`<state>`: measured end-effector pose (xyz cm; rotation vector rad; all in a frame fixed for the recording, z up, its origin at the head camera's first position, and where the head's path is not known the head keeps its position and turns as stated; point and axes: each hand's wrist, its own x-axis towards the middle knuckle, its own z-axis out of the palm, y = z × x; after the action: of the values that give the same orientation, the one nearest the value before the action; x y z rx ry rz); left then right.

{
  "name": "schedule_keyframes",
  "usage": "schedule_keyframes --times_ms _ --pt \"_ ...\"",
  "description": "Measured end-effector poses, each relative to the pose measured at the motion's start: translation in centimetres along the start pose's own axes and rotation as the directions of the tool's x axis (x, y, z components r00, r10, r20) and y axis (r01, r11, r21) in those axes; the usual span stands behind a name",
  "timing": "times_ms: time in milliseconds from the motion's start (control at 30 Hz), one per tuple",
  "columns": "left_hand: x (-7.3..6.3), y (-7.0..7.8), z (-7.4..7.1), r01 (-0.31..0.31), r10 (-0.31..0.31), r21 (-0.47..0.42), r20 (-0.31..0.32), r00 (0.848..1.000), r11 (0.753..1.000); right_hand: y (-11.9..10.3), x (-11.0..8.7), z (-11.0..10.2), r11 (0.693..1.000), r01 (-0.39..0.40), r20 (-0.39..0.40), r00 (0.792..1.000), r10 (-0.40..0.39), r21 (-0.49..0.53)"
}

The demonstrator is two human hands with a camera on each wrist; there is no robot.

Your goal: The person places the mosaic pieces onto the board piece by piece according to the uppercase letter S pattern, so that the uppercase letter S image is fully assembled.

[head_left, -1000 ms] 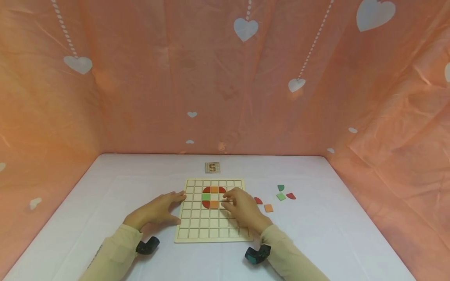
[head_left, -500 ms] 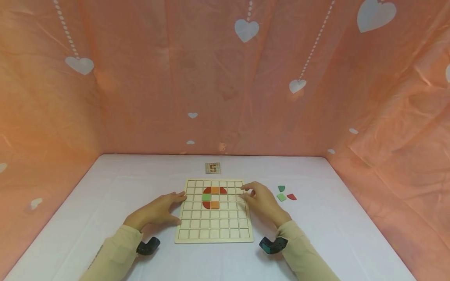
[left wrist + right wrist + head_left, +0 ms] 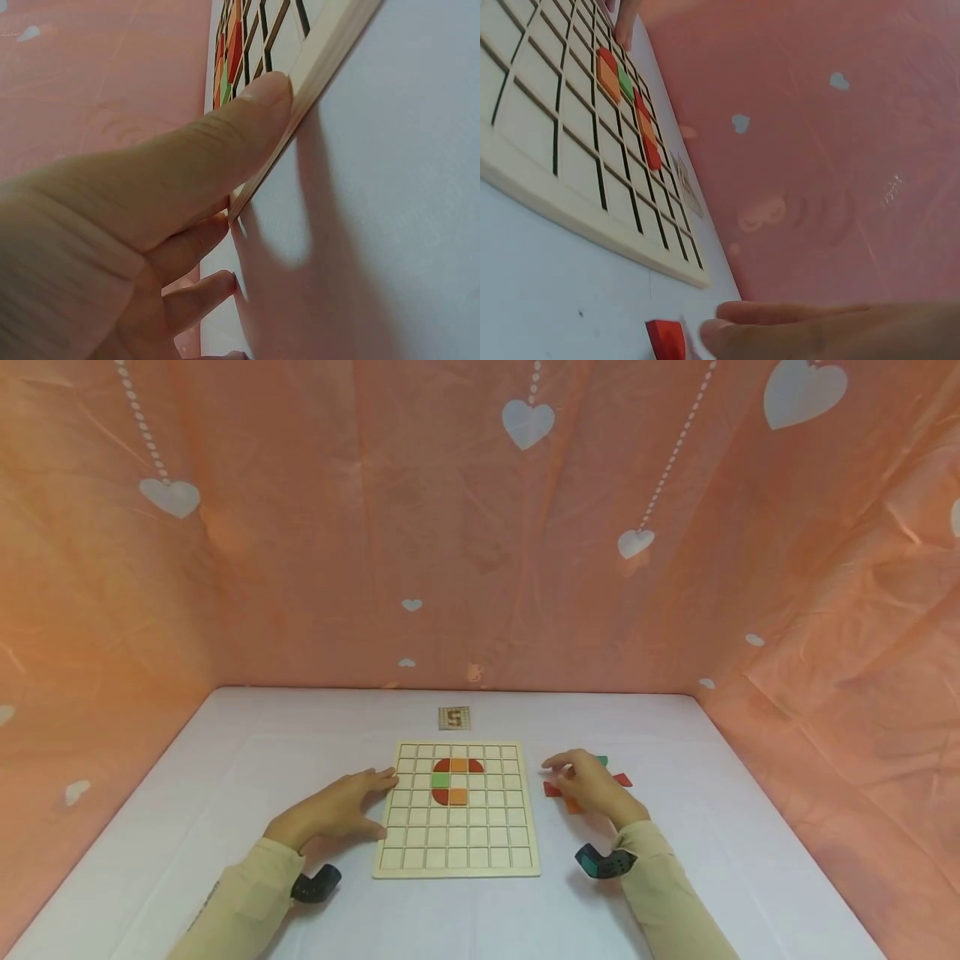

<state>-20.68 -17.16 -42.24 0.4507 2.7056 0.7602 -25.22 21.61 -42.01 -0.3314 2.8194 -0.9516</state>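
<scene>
A pale wooden grid board [image 3: 456, 839] lies on the table in the head view. Set in its cells are red quarter-round tiles [image 3: 442, 766], orange square tiles [image 3: 458, 797] and a light green square tile [image 3: 440, 781]. My left hand [image 3: 330, 810] touches the board's left edge with fairly straight fingers, and its thumb [image 3: 262, 97] rests on the rim in the left wrist view. Right of the board, my right hand [image 3: 596, 789] hovers over loose tiles, nothing visible in its grasp. A red tile [image 3: 667, 341] lies beside its fingertips in the right wrist view.
Around the right hand are an orange tile [image 3: 574, 806], a dark green tile [image 3: 602, 761] and another red tile [image 3: 622, 780], partly covered. Behind the board lies a small patterned card [image 3: 453, 718]. An orange curtain with hearts [image 3: 480, 543] surrounds the white table [image 3: 300, 735].
My right hand has moved from above the board out to the right, over the loose tiles. The left hand stays at the board's edge, and the tiles on the board look unchanged.
</scene>
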Motion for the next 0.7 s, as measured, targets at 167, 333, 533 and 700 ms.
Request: schedule_keyframes --times_ms 167,333,533,700 --pt "-0.04 0.09 -0.06 -0.004 0.004 0.006 0.004 1.0 1.0 0.16 -0.16 -0.2 1.0 -0.004 0.064 0.998 0.005 -0.022" --pt "0.02 0.0 -0.02 -0.003 0.003 0.006 0.006 1.0 1.0 0.05 -0.14 0.12 1.0 0.009 0.079 0.997 -0.007 -0.027" --pt "0.09 -0.1 0.04 -0.005 0.005 0.007 0.007 1.0 1.0 0.13 -0.13 0.6 1.0 -0.019 0.074 0.997 0.018 0.011" --pt "0.09 0.01 0.01 -0.012 0.012 0.001 0.001 1.0 1.0 0.25 0.02 0.63 1.0 -0.017 0.059 0.998 0.017 0.004"
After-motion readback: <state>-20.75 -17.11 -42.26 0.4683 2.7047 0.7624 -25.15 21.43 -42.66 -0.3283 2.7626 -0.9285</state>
